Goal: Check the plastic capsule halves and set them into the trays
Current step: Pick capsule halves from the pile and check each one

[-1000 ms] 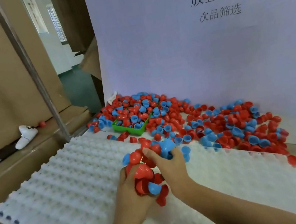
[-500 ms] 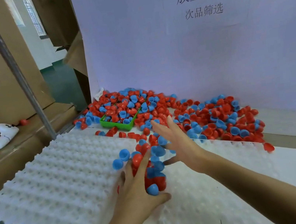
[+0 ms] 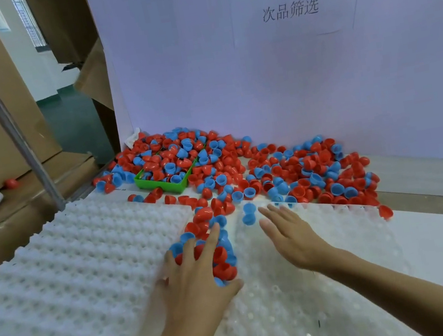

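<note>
- Head view: since a second ago, when both hands cupped a heap of capsule halves together above the trays, the hands have parted and the heap has been let down onto the trays.
- The left hand [image 3: 195, 282] lies flat, its fingers [image 3: 211, 237] straight and spread, pressing on the dropped cluster of red and blue plastic capsule halves [image 3: 220, 258] along the seam between the two trays.
- The right hand [image 3: 289, 235] is flat too, fingers apart and holding nothing, just beside two loose blue halves [image 3: 248, 213].
- This suggests spreading is under way; no half looks seated in a cell yet, so checking and setting remain.
- The main pile of red and blue halves [image 3: 273, 171] sits at the back of the bench, around and inside a small green plastic bin [image 3: 163, 185].
- The white dimpled plastic tray on the left [image 3: 71, 273] is bare and offers wide room; its near edge overhangs the bench.
- The clear dimpled tray on the right [image 3: 335, 289] is likewise free, with one red half [image 3: 385, 211] just off its far corner, liable to roll away.
</note>
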